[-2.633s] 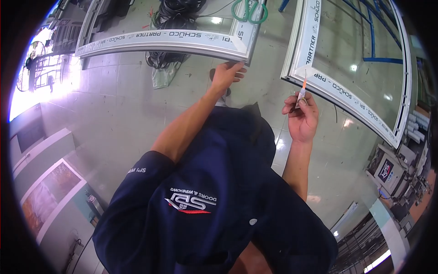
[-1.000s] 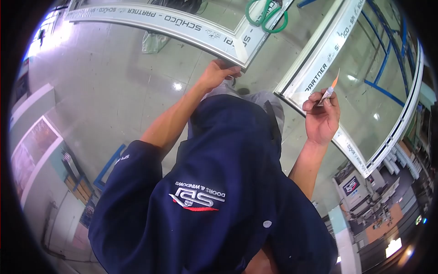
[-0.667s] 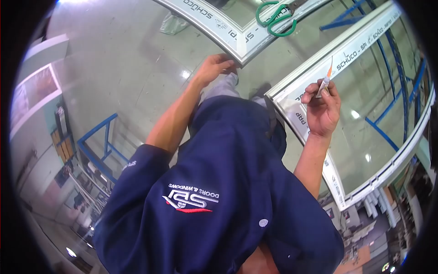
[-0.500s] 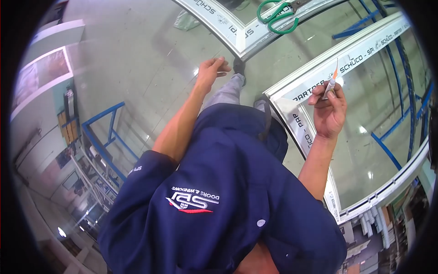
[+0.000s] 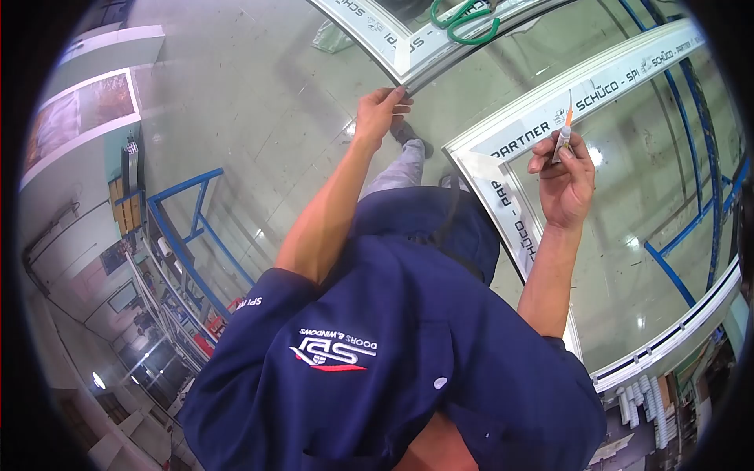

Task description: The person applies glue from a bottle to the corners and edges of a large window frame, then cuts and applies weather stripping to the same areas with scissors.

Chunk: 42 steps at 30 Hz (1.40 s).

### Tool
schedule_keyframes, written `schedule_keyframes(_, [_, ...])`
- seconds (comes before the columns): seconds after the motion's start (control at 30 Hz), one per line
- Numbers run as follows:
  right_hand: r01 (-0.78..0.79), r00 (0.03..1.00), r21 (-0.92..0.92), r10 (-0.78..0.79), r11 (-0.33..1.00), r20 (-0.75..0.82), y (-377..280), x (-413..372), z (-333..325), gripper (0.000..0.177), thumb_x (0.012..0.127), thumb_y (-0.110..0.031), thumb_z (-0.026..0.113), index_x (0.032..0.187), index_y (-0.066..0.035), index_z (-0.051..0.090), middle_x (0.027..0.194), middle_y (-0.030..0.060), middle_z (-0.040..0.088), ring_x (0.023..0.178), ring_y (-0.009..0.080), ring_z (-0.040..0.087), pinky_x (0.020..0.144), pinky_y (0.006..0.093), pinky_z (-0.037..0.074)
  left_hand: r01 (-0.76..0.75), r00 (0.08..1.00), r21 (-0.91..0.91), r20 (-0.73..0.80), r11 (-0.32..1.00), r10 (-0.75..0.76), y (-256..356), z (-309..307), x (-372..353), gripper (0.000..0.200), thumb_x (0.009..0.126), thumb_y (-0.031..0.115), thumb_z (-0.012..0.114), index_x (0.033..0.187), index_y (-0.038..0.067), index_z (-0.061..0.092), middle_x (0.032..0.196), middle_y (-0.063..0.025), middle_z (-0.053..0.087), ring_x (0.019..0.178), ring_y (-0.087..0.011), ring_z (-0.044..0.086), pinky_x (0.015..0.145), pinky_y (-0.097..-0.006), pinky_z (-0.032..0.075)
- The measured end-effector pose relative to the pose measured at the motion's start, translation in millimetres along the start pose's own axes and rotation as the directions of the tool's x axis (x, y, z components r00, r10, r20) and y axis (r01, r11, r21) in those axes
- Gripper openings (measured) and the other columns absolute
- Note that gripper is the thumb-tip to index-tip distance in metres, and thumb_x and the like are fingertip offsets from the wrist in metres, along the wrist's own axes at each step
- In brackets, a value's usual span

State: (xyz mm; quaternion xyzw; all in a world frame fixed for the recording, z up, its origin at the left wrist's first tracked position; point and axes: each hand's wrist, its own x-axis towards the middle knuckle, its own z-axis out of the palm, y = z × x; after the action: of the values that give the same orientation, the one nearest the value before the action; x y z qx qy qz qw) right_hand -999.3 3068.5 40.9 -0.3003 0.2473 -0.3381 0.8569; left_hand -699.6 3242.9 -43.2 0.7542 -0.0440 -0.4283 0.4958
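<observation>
My left hand (image 5: 380, 115) is at the near corner of the far white window frame (image 5: 402, 56). Its thumb and forefinger pinch the dark edge strip (image 5: 440, 69) at that corner; the fingertips partly hide the spot. In my right hand (image 5: 567, 177) is a small glue tube (image 5: 562, 143) with an orange nozzle pointing up and away from me. That hand is over the second white window frame (image 5: 510, 145), which is covered in printed film. Green-handled scissors (image 5: 471, 31) lie on the far frame, beyond my left hand.
Blue metal stands (image 5: 184, 192) are at the left, with more blue supports (image 5: 691, 141) under the right frame. A clear plastic bag (image 5: 331, 37) lies on the floor near the far frame. White-framed panels (image 5: 86, 118) stand at the far left.
My left hand has moved up and right to the far frame's corner and now pinches its edge strip. The right hand still holds the glue tube. The view has shifted slightly.
</observation>
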Motion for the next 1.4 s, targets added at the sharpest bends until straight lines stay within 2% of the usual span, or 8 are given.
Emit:
schedule_keyframes(0.2, [-0.003, 1.000, -0.005, 0.003, 1.000, 0.010, 0.1, -3.6, 3.4, 0.025, 0.095, -0.007, 0.057, 0.116, 0.004, 0.064, 0.094, 0.0227, 0.074, 0.071, 0.0257, 0.070, 0.071, 0.0333, 0.056, -0.003, 0.996, -0.094, 0.090, 0.996, 0.012, -3.0, -8.7, 0.0, 0.034, 0.102, 0.021, 0.062, 0.127, -0.003, 0.064, 0.111, -0.0144, 0.076, 0.098, -0.0210, 0.073, 0.087, -0.0347, 0.057])
schedule_keyframes(0.4, [-0.018, 0.999, -0.013, 0.019, 1.000, 0.032, 2.3, -1.6, 7.9, 0.025, 0.095, -0.008, 0.058, 0.116, 0.003, 0.064, 0.094, 0.0225, 0.074, 0.072, 0.0256, 0.070, 0.071, 0.0333, 0.057, -0.025, 0.998, -0.022, 0.058, 0.999, 0.027, -1.6, -9.7, -4.5, 0.035, 0.097, 0.015, 0.062, 0.126, -0.005, 0.066, 0.110, -0.0143, 0.076, 0.096, -0.0212, 0.073, 0.086, -0.0345, 0.057])
schedule_keyframes(0.5, [-0.024, 0.999, -0.043, 0.026, 0.999, 0.039, 7.9, 2.6, 14.4, 0.024, 0.096, -0.008, 0.059, 0.117, 0.002, 0.064, 0.095, 0.0218, 0.074, 0.074, 0.0250, 0.071, 0.072, 0.0337, 0.057, -0.117, 0.974, 0.351, -0.144, 0.929, 0.177, -1.5, -13.4, -22.5, 0.033, 0.096, 0.015, 0.059, 0.120, -0.003, 0.072, 0.110, -0.0157, 0.077, 0.092, -0.0217, 0.074, 0.082, -0.0341, 0.057])
schedule_keyframes(0.53, [-0.037, 0.999, -0.064, 0.038, 0.997, 0.024, 14.4, 4.1, 18.1, 0.024, 0.097, -0.008, 0.060, 0.118, 0.002, 0.064, 0.095, 0.0216, 0.074, 0.075, 0.0248, 0.071, 0.073, 0.0337, 0.057, -0.189, 0.953, 0.345, -0.159, 0.919, 0.256, -0.5, -13.8, -33.2, 0.029, 0.096, 0.016, 0.063, 0.117, -0.001, 0.074, 0.103, -0.0139, 0.077, 0.086, -0.0177, 0.072, 0.078, -0.0327, 0.056])
schedule_keyframes(0.63, [-0.081, 0.993, -0.075, 0.087, 0.994, 0.075, 36.8, 9.5, 38.4, 0.024, 0.098, -0.009, 0.061, 0.120, 0.002, 0.064, 0.100, 0.0200, 0.074, 0.086, 0.0222, 0.072, 0.076, 0.0325, 0.057, -0.282, 0.958, 0.179, -0.003, 0.943, 0.287, 23.5, -10.5, -78.5, 0.029, 0.096, 0.016, 0.069, 0.120, -0.001, 0.073, 0.094, -0.0102, 0.075, 0.082, -0.0138, 0.068, 0.077, -0.0300, 0.054])
schedule_keyframes(0.83, [-0.239, 0.957, -0.102, 0.252, 0.966, 0.144, 81.4, 18.1, 81.6, 0.023, 0.102, -0.006, 0.060, 0.120, 0.005, 0.066, 0.100, 0.0148, 0.076, 0.086, 0.0165, 0.071, 0.077, 0.0284, 0.058, -0.420, 0.908, 0.022, 0.016, 0.907, 0.420, 60.3, 9.3, -132.9, 0.032, 0.093, 0.017, 0.078, 0.118, -0.002, 0.073, 0.093, -0.0048, 0.073, 0.080, -0.0102, 0.065, 0.075, -0.0265, 0.053])
schedule_keyframes(1.17, [-0.086, 0.970, -0.351, 0.159, 0.933, 0.185, 111.4, 26.7, 117.8, 0.018, 0.102, -0.010, 0.066, 0.115, 0.002, 0.069, 0.094, 0.0057, 0.074, 0.082, 0.0120, 0.069, 0.071, 0.0270, 0.055, -0.384, 0.915, -0.053, -0.156, 0.922, 0.372, 73.6, 14.2, -126.7, 0.024, 0.092, 0.014, 0.081, 0.106, -0.003, 0.074, 0.092, -0.0082, 0.075, 0.079, -0.0105, 0.068, 0.068, -0.0237, 0.053])
schedule_keyframes(1.4, [-0.034, 0.980, -0.405, 0.111, 0.913, 0.168, 107.6, 28.9, 131.9, 0.021, 0.099, -0.011, 0.070, 0.114, 0.002, 0.070, 0.093, 0.0061, 0.074, 0.083, 0.0115, 0.069, 0.073, 0.0265, 0.054, -0.383, 0.920, -0.096, -0.136, 0.919, 0.369, 88.1, 11.2, -121.8, 0.020, 0.092, 0.013, 0.080, 0.104, -0.002, 0.074, 0.092, -0.0059, 0.073, 0.079, -0.0091, 0.066, 0.069, -0.0236, 0.053])
